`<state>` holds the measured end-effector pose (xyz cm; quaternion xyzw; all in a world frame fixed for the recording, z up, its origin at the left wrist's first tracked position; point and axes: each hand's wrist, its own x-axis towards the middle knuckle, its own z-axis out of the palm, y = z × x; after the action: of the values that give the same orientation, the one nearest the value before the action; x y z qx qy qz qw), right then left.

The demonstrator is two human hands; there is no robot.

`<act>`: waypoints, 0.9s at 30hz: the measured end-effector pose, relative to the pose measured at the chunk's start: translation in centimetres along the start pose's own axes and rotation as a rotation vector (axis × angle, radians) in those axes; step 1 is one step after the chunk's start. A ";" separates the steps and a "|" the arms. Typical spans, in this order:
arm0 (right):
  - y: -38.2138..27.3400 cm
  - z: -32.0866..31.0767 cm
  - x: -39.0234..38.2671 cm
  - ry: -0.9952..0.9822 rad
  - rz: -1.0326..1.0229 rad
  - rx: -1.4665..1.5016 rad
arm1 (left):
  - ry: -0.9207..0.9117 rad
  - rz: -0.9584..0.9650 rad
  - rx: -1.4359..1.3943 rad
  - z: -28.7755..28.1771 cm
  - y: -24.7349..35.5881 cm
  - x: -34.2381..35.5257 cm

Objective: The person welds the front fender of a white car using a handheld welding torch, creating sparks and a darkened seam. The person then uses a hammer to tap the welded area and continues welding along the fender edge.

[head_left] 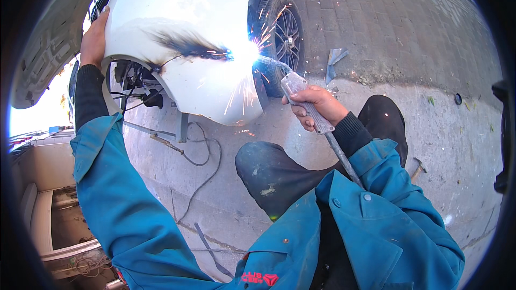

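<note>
My right hand (316, 106) is closed round the handle of a welding torch (303, 96), whose bent neck points left at a white car fender (177, 5). A bright arc (244, 52) glows at the torch tip, by the edge of the wheel arch, and its glare hides the spot being struck. Sparks fly up and down from it. Left of the arc, a black scorched streak (191, 45) runs across the paint to a notch in the panel. My left hand (94, 40) grips the fender's far left edge, its fingers partly hidden.
A car wheel (282, 35) stands just right of the arc. The raised hood (51, 27) is at upper left. Cables (217, 156) trail over the concrete below the fender. A hammer (418, 170) lies right of my knee, and a bent metal scrap (336, 63) lies beyond my right hand.
</note>
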<state>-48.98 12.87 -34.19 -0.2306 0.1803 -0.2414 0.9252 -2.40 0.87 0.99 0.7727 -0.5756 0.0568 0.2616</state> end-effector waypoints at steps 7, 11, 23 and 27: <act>0.0 -0.1 -0.1 0.011 0.015 0.008 | 0.044 0.096 0.041 0.4 -0.8 0.4; 0.1 -0.2 -0.1 -0.003 0.013 0.007 | 0.020 0.107 0.064 0.2 -0.5 0.1; 0.1 -0.2 0.0 0.012 0.007 0.008 | -0.004 0.064 0.005 0.1 0.2 -0.2; 0.1 -0.2 0.0 0.023 0.009 0.006 | 0.017 0.082 0.046 0.2 0.7 -0.9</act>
<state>-48.99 12.91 -34.39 -0.2242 0.1911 -0.2404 0.9249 -3.34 1.39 0.72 0.7537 -0.6031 0.0876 0.2461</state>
